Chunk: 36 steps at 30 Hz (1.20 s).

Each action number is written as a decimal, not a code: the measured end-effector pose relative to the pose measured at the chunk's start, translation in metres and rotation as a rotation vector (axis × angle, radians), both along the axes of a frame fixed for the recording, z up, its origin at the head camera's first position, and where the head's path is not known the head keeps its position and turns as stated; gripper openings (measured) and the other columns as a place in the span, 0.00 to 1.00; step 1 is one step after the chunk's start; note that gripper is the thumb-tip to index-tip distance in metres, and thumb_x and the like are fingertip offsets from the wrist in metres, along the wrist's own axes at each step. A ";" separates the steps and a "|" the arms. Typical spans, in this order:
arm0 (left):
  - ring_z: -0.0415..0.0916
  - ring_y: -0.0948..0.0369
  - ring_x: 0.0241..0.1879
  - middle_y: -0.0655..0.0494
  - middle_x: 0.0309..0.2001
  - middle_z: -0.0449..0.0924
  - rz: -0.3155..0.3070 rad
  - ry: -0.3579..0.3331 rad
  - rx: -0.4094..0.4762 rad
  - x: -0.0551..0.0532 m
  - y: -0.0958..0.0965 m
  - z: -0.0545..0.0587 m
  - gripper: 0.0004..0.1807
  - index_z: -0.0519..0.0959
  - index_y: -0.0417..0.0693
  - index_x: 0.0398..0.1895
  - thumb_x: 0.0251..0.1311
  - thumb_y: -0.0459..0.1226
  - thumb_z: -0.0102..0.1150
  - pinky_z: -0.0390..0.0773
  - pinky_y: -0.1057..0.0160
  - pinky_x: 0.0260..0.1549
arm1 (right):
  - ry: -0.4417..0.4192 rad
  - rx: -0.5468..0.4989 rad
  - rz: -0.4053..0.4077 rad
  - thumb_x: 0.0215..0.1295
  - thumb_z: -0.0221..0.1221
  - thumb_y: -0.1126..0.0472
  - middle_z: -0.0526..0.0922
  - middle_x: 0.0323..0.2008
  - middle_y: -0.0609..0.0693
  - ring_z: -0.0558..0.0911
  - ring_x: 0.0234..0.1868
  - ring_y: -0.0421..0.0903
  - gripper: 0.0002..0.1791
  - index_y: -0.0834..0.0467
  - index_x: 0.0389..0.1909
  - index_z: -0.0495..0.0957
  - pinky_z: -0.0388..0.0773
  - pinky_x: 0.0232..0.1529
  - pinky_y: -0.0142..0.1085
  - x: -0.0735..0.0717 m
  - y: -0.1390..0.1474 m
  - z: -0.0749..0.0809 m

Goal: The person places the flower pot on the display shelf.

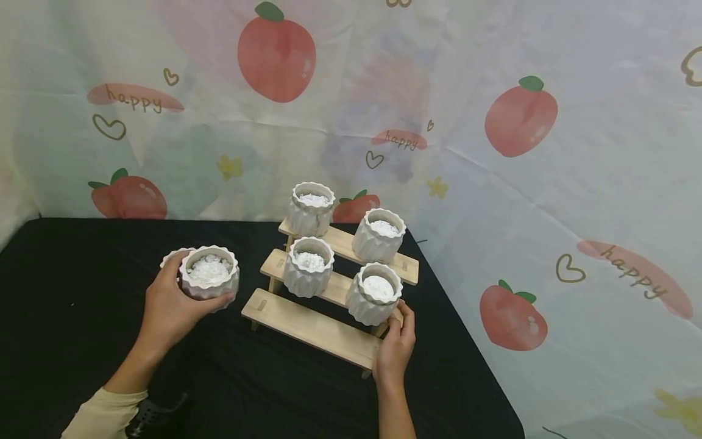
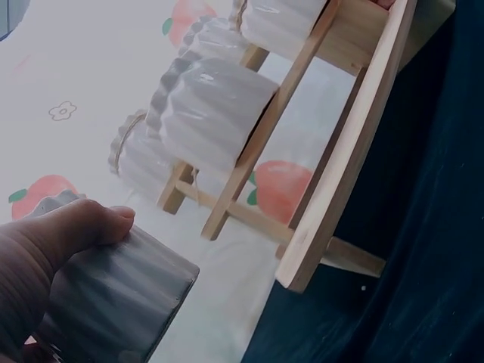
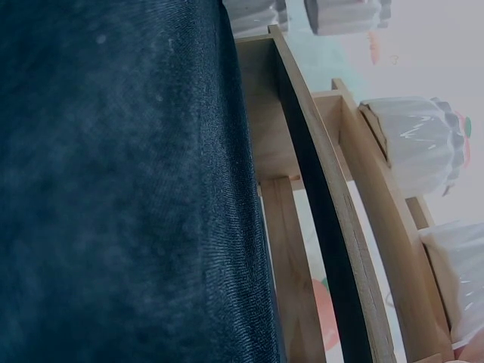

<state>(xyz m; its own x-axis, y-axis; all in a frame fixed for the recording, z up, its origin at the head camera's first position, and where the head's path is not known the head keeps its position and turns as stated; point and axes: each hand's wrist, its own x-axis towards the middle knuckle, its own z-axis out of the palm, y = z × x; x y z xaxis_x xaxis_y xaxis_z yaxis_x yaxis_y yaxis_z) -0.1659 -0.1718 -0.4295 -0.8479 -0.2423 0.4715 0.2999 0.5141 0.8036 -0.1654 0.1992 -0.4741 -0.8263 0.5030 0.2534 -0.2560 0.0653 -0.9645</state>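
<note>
My left hand (image 1: 175,305) grips a white fluted pot (image 1: 211,274) filled with white crumbly stuff, thumb and fingers around its sides. A second scalloped rim (image 1: 169,257) shows just behind that hand, mostly hidden. In the left wrist view the thumb lies over the held pot (image 2: 121,295). My right hand (image 1: 396,347) holds the right end of a three-step wooden stand (image 1: 318,326), its fingertips close beside the middle step's right pot (image 1: 374,296). Only a sliver of that hand shows at the right wrist view's lower corner.
On the middle step stands another filled pot (image 1: 309,268). The top step carries a left pot (image 1: 310,210) and a right pot (image 1: 379,236). Black cloth (image 1: 263,390) covers the table, and a fruit-printed curtain (image 1: 329,122) hangs behind and along the right.
</note>
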 end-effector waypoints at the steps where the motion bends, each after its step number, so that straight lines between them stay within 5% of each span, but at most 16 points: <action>1: 0.74 0.42 0.55 0.38 0.57 0.76 -0.008 0.004 0.003 0.000 0.001 0.000 0.54 0.70 0.35 0.67 0.31 0.36 0.90 0.72 0.38 0.49 | 0.000 0.000 0.000 0.80 0.42 0.67 0.72 0.66 0.52 0.68 0.67 0.45 0.19 0.60 0.65 0.73 0.63 0.64 0.40 0.000 0.000 0.000; 18: 0.74 0.42 0.53 0.36 0.54 0.78 -0.080 0.059 -0.002 -0.004 0.023 -0.007 0.51 0.73 0.31 0.63 0.29 0.34 0.89 0.70 0.40 0.50 | 0.021 -0.016 0.009 0.81 0.42 0.67 0.73 0.64 0.54 0.70 0.63 0.47 0.18 0.61 0.64 0.73 0.67 0.59 0.35 0.003 -0.001 0.002; 36: 0.78 0.41 0.52 0.37 0.53 0.80 -0.147 0.035 -0.028 -0.007 0.035 -0.019 0.51 0.74 0.33 0.61 0.27 0.36 0.91 0.73 0.40 0.51 | 0.005 -0.019 0.008 0.81 0.42 0.67 0.72 0.65 0.53 0.70 0.64 0.47 0.19 0.61 0.65 0.73 0.66 0.60 0.37 0.002 -0.001 0.001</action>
<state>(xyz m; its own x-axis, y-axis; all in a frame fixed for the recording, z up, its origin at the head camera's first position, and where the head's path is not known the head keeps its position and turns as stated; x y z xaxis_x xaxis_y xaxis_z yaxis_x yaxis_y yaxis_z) -0.1724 -0.1369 -0.4485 -0.8562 -0.1027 0.5063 0.4015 0.4846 0.7772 -0.1637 0.1985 -0.4730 -0.8292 0.5008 0.2482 -0.2618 0.0445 -0.9641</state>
